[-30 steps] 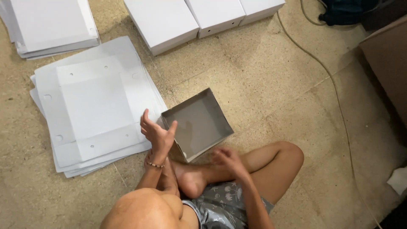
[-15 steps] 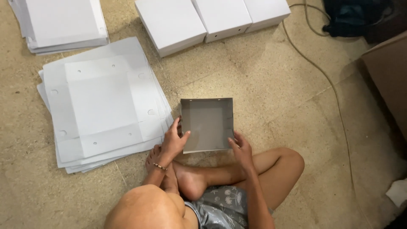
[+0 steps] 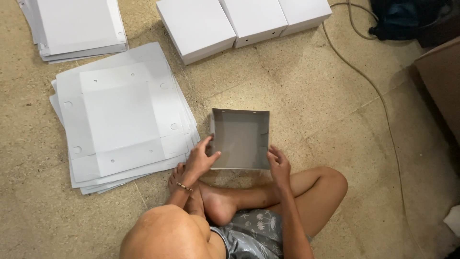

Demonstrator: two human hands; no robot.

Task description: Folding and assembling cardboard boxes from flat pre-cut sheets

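Note:
An open grey cardboard box [image 3: 241, 136] lies on the floor in front of my crossed legs, its hollow side facing up. My left hand [image 3: 200, 160] grips its near left corner, thumb over the wall and fingers outside. At the near right corner my right hand [image 3: 279, 165] holds the box's edge. A bead bracelet sits on my left wrist.
A stack of flat white box blanks [image 3: 122, 112] lies just left of the box, and another stack [image 3: 79, 26] sits at the far left. Three assembled white boxes [image 3: 249, 19] line the top. A cable [image 3: 366, 84], a dark bag [image 3: 400, 17] and brown furniture [image 3: 441, 81] are on the right.
The grey box has turned from a diagonal tilt to lie square in front of me. Both hands have come onto its near corners.

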